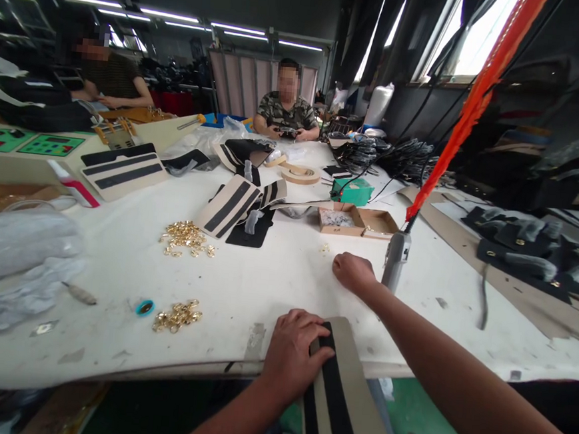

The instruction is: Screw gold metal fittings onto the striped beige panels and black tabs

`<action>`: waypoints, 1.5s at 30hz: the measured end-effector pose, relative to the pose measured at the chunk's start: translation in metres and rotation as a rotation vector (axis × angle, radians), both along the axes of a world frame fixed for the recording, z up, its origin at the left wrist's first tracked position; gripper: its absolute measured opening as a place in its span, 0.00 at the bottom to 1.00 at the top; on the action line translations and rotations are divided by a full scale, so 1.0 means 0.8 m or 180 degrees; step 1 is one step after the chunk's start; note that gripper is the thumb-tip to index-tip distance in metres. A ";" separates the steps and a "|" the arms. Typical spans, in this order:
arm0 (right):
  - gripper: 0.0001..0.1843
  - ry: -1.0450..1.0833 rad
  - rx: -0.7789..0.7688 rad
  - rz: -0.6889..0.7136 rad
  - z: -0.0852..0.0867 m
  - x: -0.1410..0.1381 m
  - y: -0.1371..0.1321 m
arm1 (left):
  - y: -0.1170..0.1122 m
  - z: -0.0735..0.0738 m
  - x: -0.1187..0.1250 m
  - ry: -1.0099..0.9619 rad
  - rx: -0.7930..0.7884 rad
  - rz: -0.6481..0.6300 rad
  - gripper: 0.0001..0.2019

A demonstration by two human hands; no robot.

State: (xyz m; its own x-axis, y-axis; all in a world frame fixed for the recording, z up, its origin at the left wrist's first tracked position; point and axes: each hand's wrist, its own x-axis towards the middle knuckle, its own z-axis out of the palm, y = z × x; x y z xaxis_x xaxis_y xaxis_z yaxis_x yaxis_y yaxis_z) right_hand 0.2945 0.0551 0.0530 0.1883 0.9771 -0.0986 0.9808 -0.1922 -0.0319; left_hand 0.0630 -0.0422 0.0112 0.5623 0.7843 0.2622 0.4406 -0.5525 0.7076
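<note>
My left hand [293, 351] grips the upper edge of a beige panel with black stripes [343, 388], thumb on top of it. The panel slopes down over the table's front edge toward me, and a small round metal piece sits near its lower end. My right hand [353, 271] rests on the table farther out, fingers curled in; what they hold, if anything, is hidden. Just beyond its fingers lie a few tiny gold-coloured parts [324, 248]. Beside my right wrist hangs a grey electric screwdriver [396, 260] on an orange-wrapped cord [456, 133].
Gold-coloured hardware lies in a far pile [185, 235] and a near pile [177, 316], by a blue-rimmed cap [145, 308]. Small cardboard boxes [341, 229], a green box [352, 190] and striped panels [233, 206] stand beyond. Two people sit across the table.
</note>
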 end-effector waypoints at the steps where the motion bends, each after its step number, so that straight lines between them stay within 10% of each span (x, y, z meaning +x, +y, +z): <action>1: 0.20 -0.0008 -0.0005 -0.0019 0.001 -0.001 0.000 | 0.000 0.001 0.000 0.0017 -0.0006 -0.0008 0.11; 15: 0.15 0.0417 0.0330 -0.0256 0.002 0.000 -0.015 | -0.001 0.003 0.006 0.0213 0.0070 -0.0039 0.12; 27: 0.10 0.2768 0.0144 0.0351 -0.003 -0.033 -0.188 | -0.001 -0.004 0.010 0.0222 0.0206 -0.0017 0.14; 45: 0.07 0.2391 0.0118 -0.0356 -0.015 -0.052 -0.183 | -0.002 -0.003 0.010 0.0271 0.0179 -0.0035 0.15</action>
